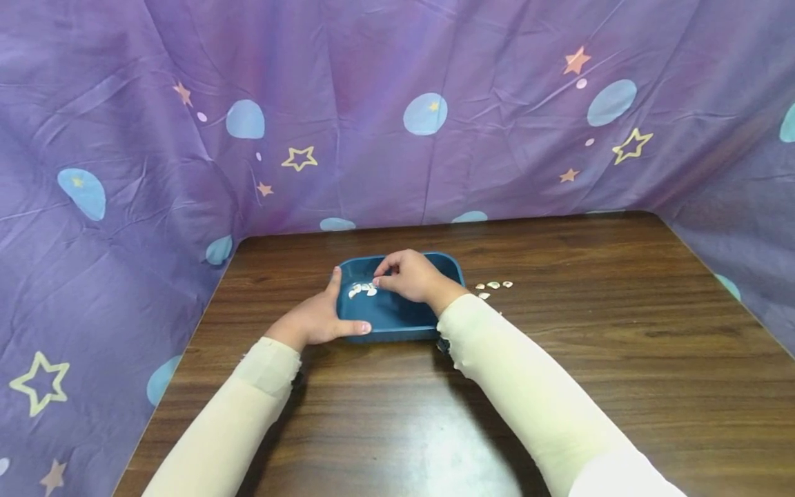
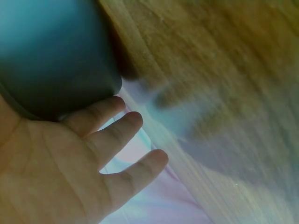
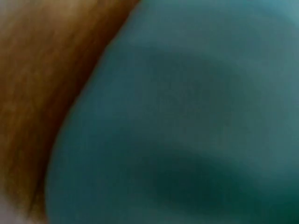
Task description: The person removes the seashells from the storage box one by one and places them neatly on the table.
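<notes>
A blue rectangular tray [image 1: 404, 336] stands on the table, with several small white shell-like pieces [image 1: 362, 288] near its left end. My left hand [image 1: 315, 316] holds the tray's left front corner, its thumb over the front rim and a finger along the left side. In the left wrist view, three fingers [image 2: 116, 135] stretch out straight beside the tray's wall [image 2: 60, 60]. Over the tray, my right hand [image 1: 411, 276] has thumb and forefinger together on a small white shell at the edge of the group. Blur fills the right wrist view, showing only the tray [image 3: 177, 116].
Several more shells [image 1: 493, 285] lie on the brown wooden table [image 1: 590, 331], right of the tray. A purple curtain [image 1: 373, 172] with stars and blue dots hangs behind and on both sides. Below the right wrist, a small dark object [image 1: 442, 345] shows.
</notes>
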Demonstrator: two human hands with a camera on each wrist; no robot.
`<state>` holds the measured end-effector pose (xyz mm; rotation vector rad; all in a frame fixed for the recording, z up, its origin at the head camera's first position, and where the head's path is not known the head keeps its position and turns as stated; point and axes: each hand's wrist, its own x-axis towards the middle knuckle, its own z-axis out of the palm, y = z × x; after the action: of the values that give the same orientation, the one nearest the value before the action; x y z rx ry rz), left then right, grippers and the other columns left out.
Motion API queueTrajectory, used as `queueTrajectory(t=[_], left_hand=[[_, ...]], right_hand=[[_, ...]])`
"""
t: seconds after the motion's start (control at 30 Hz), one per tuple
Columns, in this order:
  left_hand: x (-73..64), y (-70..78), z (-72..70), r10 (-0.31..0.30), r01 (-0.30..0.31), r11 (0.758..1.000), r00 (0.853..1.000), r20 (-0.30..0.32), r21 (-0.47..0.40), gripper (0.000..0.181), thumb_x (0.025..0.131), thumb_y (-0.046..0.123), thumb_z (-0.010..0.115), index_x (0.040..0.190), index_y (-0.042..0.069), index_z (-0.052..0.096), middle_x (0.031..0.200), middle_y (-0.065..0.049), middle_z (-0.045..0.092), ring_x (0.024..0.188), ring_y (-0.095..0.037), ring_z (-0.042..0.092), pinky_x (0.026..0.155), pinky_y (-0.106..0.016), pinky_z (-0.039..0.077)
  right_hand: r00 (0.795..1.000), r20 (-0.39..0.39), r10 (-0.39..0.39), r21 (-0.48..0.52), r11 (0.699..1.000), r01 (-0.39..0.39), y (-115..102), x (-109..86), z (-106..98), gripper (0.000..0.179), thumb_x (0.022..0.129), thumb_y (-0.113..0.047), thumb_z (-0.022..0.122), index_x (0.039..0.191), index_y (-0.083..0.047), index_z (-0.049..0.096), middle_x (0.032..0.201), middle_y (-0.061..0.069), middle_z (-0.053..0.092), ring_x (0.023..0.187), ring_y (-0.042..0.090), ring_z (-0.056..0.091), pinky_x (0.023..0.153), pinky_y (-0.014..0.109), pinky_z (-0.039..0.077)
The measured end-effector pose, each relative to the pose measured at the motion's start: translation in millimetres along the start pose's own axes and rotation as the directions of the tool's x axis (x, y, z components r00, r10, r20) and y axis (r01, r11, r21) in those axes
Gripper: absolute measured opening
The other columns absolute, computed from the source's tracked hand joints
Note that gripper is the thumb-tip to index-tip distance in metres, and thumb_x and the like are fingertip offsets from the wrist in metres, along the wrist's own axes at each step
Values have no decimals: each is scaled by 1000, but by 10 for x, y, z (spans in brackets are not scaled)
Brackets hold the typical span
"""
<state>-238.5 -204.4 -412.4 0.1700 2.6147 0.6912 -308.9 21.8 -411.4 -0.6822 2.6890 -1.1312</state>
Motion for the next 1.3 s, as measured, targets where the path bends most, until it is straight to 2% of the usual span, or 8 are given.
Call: queueTrajectory(t=[0.33,0.6,0.73,0.83,0.97,1.07,1.17,1.3], left_hand=[[-8,-30,-3,7,-7,1000,1000,-3,2,137,88,71,71,165,12,-25,170,-33,18,150,-50,39,121,-62,34],[-4,-36,3,20,-20,1000,1000,-4,-3,136,89,69,72,165,10,-24,170,-33,17,151,-50,37,123,-61,32],[-1,-40,10,23,-23,1000,1000,-5,-5,136,89,68,73,165,10,-24,169,-34,18,150,-51,37,122,-62,32],[-1,-35,16,25,-25,1000,1000,-10,2,135,90,68,72,165,10,-24,169,-35,20,150,-51,38,122,-62,33],[-8,-26,19,21,-21,1000,1000,-14,3,135,89,68,73,166,11,-23,169,-35,21,150,-51,38,122,-62,32],[-10,-24,24,20,-20,1000,1000,-16,3,135,89,68,73,166,12,-22,169,-35,20,150,-51,37,123,-62,31],[-5,-24,30,25,-25,1000,999,-19,1,135,89,68,73,166,12,-22,169,-35,20,151,-51,37,123,-62,31],[2,-32,36,29,-29,1000,999,-23,-5,135,89,68,73,166,12,-23,169,-34,18,150,-51,37,123,-62,32]], right_hand=[[999,39,7,-50,999,-5,-23,46,113,16,95,-28,80,103,-15,82,74,-3,61,70,11,54,64,26,44],[992,118,49,-102,994,-37,15,59,157,23,96,-30,79,114,-16,79,88,2,69,81,15,59,78,31,50],[984,170,56,-141,990,-32,45,67,191,34,96,-29,79,127,-15,75,116,4,75,104,19,65,99,37,52],[978,203,57,-178,984,-20,64,72,211,42,96,-30,79,135,-16,71,138,4,70,127,21,62,114,40,45],[967,243,77,-209,978,-26,70,62,220,49,97,-31,79,142,-18,68,149,6,63,143,26,54,123,42,37],[961,262,92,-227,973,-31,68,46,215,49,97,-31,78,143,-20,67,151,7,62,146,27,51,125,44,35],[965,250,82,-242,970,-19,73,37,213,43,96,-29,79,138,-20,71,148,6,64,143,26,54,123,42,37],[977,207,49,-236,972,2,85,31,218,27,93,-23,82,120,-19,79,131,3,74,126,23,64,114,38,45]])
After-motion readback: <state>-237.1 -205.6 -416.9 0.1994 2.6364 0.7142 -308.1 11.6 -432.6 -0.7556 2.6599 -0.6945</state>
